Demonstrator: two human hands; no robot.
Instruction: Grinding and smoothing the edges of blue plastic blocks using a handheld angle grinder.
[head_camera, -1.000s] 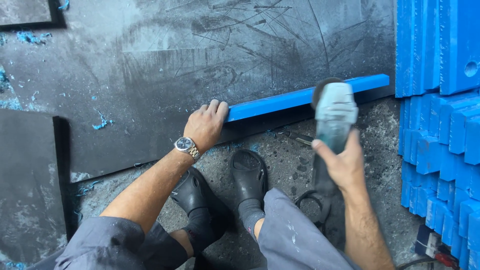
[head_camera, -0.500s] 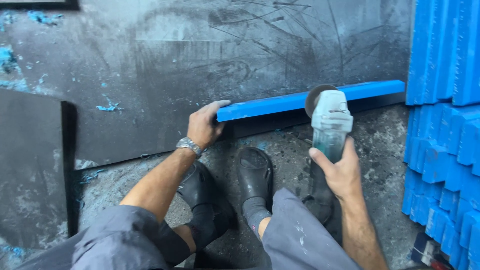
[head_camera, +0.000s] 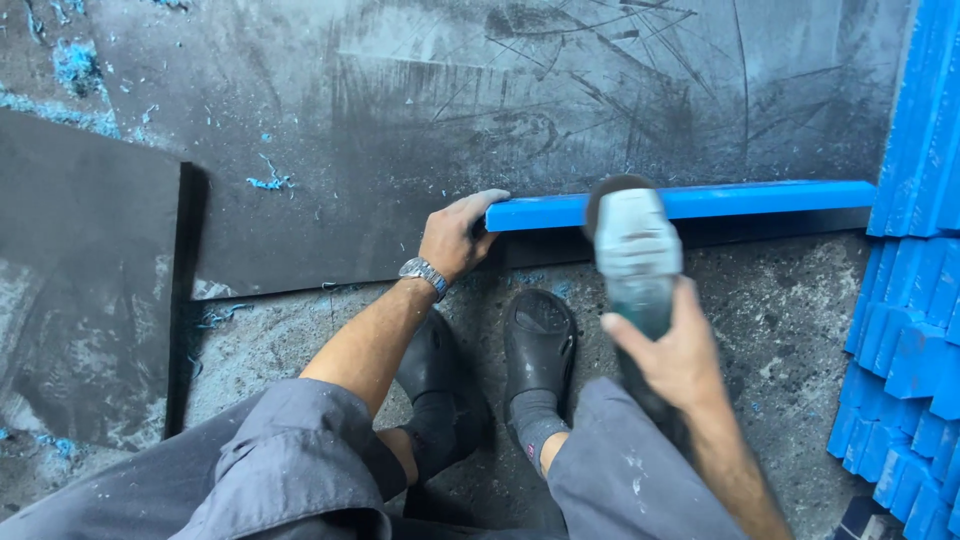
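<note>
While I'm watching the head cam feed, the biggest thing in shot is the dark scuffed board (head_camera: 480, 130) that fills most of the upper part, all scratched up and dusted grey. A second dark panel (head_camera: 85, 290) sits to the left of it, lower down, with a shadowed gap between the two. Below the board is rough concrete floor (head_camera: 790, 310), speckled with blue dust and shavings (head_camera: 268, 182).

Down the right edge there's a big stack of blue blocks (head_camera: 915, 300), ribbed and packed tight together, running from top to bottom.

Next is the long blue bar (head_camera: 760, 198), lying flat along the near edge of the board, roughly level, its far end reaching almost to the blue stack.

Grey trouser legs and black clogs (head_camera: 540, 345) are at the bottom middle, feet planted on the concrete just below the bar.

Then the angle grinder (head_camera: 632, 245), pale grey head with a teal body, blurry, with its disc end right at the bar around mid-length. I can't tell for sure whether the disc is actually touching.

The right hand (head_camera: 675, 350) is wrapped around the grinder body, firm grip. The left hand (head_camera: 458, 235) is pressed down on the left end of the bar, fingers curled over it, with a metal wristwatch (head_camera: 424, 274) on that wrist.
</note>
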